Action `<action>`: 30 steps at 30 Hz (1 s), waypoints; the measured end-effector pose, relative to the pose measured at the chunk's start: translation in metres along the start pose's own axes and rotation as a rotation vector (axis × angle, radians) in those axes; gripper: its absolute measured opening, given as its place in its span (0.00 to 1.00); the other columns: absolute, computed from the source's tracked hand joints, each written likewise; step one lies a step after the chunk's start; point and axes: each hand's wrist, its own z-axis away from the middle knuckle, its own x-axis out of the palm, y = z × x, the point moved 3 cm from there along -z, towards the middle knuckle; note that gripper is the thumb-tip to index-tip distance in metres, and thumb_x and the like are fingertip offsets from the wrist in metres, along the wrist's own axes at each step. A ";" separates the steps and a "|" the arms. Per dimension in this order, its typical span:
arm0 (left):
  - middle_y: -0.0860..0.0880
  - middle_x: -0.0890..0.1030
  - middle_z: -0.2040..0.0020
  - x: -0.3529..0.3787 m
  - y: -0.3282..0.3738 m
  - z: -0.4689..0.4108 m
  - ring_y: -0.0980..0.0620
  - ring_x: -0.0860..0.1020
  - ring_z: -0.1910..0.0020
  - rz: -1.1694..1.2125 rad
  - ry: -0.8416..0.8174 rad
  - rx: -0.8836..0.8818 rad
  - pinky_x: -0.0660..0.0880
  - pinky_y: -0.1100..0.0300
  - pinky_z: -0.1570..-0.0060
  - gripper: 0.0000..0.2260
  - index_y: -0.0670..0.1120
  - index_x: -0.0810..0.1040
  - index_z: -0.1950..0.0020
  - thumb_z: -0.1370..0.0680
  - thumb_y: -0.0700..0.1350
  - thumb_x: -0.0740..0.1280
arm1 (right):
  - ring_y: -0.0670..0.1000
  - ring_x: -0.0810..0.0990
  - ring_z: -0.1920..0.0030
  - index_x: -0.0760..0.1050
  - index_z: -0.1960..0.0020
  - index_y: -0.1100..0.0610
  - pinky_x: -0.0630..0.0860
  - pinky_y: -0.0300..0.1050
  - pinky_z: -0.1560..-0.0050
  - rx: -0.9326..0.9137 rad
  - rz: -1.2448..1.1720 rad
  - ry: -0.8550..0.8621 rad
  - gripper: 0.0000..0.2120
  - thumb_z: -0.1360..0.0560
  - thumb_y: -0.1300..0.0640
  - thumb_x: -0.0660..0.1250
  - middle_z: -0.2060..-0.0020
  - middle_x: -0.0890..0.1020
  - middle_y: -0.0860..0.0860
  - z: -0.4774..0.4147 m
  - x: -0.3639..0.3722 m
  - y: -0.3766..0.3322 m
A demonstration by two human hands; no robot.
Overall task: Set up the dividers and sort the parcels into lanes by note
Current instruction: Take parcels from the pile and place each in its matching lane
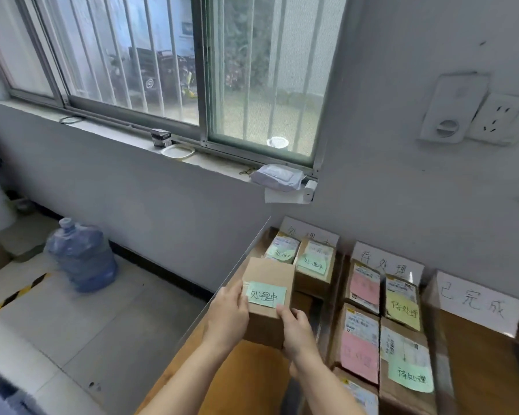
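A brown cardboard parcel (pixel 267 274) with a green handwritten note (pixel 266 294) is held above the near end of the left lane. My left hand (pixel 228 313) grips its left side and my right hand (pixel 297 327) grips its lower right corner. Two more green-noted parcels (pixel 313 265) lie behind it in that lane, under a white label card (pixel 306 229). The middle lane holds several parcels with pink notes (pixel 364 287) and yellow-green notes (pixel 402 308). A transparent divider (pixel 339 283) stands between these lanes. The right lane has only its white label card (pixel 480 301).
The wooden table (pixel 246 372) stands against a grey wall, its left edge dropping to a tiled floor. A water jug (pixel 81 256) sits on the floor at left. A wet-wipe pack (pixel 277 176) lies on the windowsill. Wall sockets (pixel 501 118) are at upper right.
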 end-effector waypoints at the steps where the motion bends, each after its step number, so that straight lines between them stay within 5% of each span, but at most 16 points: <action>1: 0.49 0.75 0.41 0.001 -0.004 -0.006 0.53 0.74 0.45 -0.044 -0.031 0.012 0.75 0.58 0.47 0.18 0.50 0.68 0.27 0.16 0.48 0.57 | 0.54 0.78 0.42 0.68 0.33 0.52 0.75 0.59 0.37 0.010 0.014 0.020 0.20 0.21 0.45 0.63 0.42 0.79 0.53 -0.004 0.006 0.002; 8: 0.48 0.71 0.32 0.022 -0.029 -0.036 0.49 0.72 0.35 -0.272 -0.272 0.055 0.75 0.56 0.40 0.23 0.49 0.58 0.22 0.17 0.45 0.56 | 0.54 0.74 0.35 0.64 0.25 0.55 0.73 0.50 0.35 0.028 0.172 0.094 0.22 0.18 0.53 0.60 0.34 0.76 0.54 -0.025 0.026 0.008; 19: 0.48 0.56 0.24 0.029 -0.039 -0.052 0.47 0.62 0.27 -0.465 -0.477 0.199 0.71 0.55 0.33 0.37 0.46 0.49 0.21 0.25 0.36 0.66 | 0.48 0.66 0.27 0.49 0.21 0.42 0.69 0.41 0.32 -0.292 0.728 0.062 0.31 0.18 0.54 0.60 0.24 0.63 0.46 -0.032 0.028 0.010; 23: 0.48 0.63 0.29 0.026 -0.032 -0.055 0.49 0.69 0.34 -0.532 -0.404 0.236 0.75 0.56 0.41 0.26 0.45 0.59 0.25 0.21 0.39 0.65 | 0.50 0.61 0.24 0.53 0.22 0.40 0.65 0.44 0.28 -0.338 0.924 -0.060 0.31 0.21 0.46 0.63 0.21 0.53 0.48 -0.035 0.025 0.013; 30: 0.47 0.66 0.34 0.027 -0.024 -0.062 0.49 0.71 0.38 -0.611 -0.370 0.253 0.74 0.55 0.45 0.19 0.43 0.62 0.29 0.19 0.38 0.61 | 0.49 0.63 0.24 0.56 0.21 0.47 0.61 0.42 0.27 -0.361 0.982 -0.004 0.30 0.20 0.51 0.64 0.22 0.59 0.47 -0.046 0.022 0.006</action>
